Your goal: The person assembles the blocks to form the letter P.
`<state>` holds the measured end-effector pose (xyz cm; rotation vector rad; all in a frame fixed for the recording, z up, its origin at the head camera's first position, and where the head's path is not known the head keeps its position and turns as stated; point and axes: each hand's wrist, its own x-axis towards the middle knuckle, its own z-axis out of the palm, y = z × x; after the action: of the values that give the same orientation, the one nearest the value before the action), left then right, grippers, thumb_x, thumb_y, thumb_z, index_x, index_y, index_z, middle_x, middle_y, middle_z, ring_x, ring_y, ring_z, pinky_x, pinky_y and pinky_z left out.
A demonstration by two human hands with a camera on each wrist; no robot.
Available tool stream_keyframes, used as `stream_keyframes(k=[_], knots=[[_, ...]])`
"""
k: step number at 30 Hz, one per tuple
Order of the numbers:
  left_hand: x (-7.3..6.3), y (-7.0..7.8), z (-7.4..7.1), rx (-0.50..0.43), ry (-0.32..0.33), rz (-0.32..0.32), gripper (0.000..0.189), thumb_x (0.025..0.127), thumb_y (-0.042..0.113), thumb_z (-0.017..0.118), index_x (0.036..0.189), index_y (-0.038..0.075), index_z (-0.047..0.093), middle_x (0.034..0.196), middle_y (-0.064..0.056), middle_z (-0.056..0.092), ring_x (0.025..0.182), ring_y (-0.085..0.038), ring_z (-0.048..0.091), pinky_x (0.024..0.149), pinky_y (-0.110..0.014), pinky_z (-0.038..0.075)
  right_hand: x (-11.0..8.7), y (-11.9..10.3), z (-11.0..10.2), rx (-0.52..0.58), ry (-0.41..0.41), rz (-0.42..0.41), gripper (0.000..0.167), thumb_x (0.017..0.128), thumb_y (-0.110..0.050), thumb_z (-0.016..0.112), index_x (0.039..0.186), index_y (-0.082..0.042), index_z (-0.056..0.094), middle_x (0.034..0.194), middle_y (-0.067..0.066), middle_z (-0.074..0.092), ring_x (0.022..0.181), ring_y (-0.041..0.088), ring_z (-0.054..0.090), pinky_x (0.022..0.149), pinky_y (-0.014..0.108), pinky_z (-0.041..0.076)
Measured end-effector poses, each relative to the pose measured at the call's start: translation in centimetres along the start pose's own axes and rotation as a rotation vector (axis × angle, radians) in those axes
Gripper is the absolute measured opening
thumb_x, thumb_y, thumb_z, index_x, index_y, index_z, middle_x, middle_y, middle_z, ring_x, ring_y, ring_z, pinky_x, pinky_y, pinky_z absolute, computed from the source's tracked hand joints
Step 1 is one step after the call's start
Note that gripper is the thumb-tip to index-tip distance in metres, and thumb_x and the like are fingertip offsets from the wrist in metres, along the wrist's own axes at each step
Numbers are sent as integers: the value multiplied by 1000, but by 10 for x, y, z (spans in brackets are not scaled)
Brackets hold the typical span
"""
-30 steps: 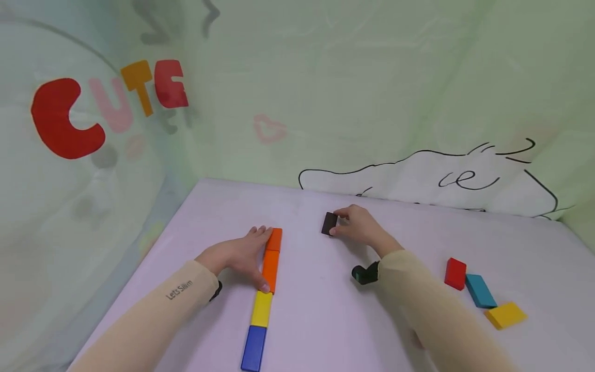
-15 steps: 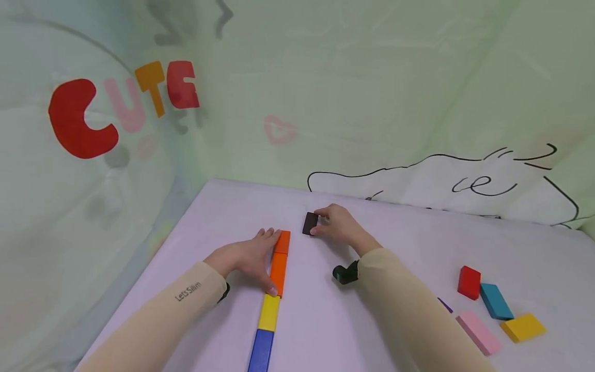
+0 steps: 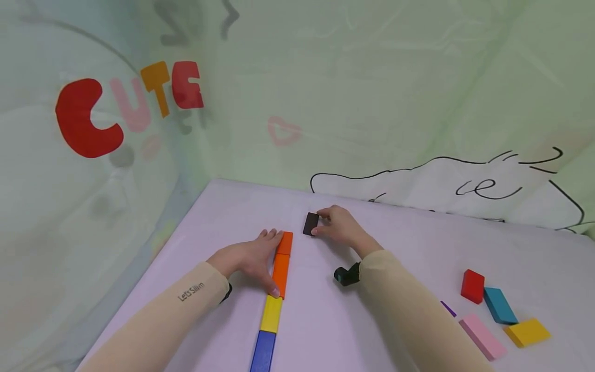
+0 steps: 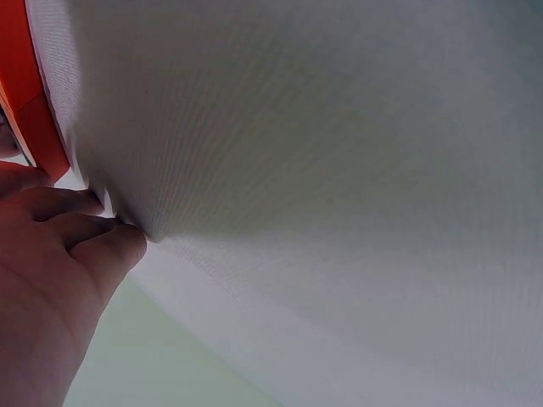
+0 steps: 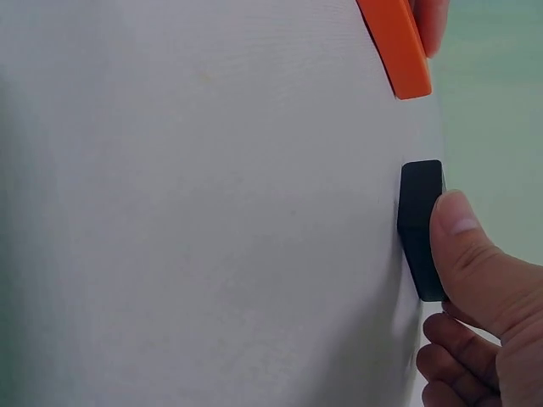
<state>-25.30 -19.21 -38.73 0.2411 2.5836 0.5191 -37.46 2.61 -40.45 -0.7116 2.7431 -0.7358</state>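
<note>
Shifted nearer the orange blocks (image 3: 282, 266), the black block (image 3: 310, 223) is probably feeling light and rigid, your right hand (image 3: 341, 227) rightly pinching its edges, your left hand (image 3: 251, 260) lying spread.

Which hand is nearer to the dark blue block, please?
Left. The left hand touches the orange blocks, with one yellow block between them and the dark blue block. The right hand is farther off, forward and right, gripping the black block.

The head view looks forward and down; 2 closer wrist views share an orange block (image 5: 400, 51).
</note>
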Motion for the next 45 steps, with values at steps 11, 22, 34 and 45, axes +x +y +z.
stream_keyframes(k=[11, 22, 34, 45], knots=[[0, -1, -1, 14, -8, -1, 128, 71, 46, 91, 166, 11, 12, 174, -11, 9, 162, -32, 5, 127, -57, 22, 8, -10, 5, 6, -14, -9, 58, 93, -22, 77, 142, 3, 57, 137, 24, 63, 126, 37, 59, 113, 49, 46], [2, -1, -1, 15, -12, 13, 129, 70, 47, 91, 165, 10, 12, 174, -12, 9, 161, -33, 5, 127, -57, 22, 17, -22, 13, -12, -22, -52, 58, 93, -23, 77, 141, 2, 58, 136, 23, 64, 125, 37, 60, 112, 49, 47], [0, 2, -3, 18, -12, 5, 132, 70, 46, 92, 165, 10, 10, 174, -13, 8, 162, -32, 4, 128, -57, 20, 22, -29, 13, -12, -32, -90, 55, 93, -24, 76, 139, 2, 60, 134, 23, 65, 122, 37, 61, 111, 49, 48], [0, 0, -3, 26, -12, -5, 132, 70, 47, 92, 166, 10, 9, 174, -11, 8, 162, -31, 4, 128, -56, 20, 26, -37, 18, -12, -39, -68, 52, 97, -28, 72, 140, 0, 61, 136, 23, 64, 125, 37, 60, 112, 49, 48]])
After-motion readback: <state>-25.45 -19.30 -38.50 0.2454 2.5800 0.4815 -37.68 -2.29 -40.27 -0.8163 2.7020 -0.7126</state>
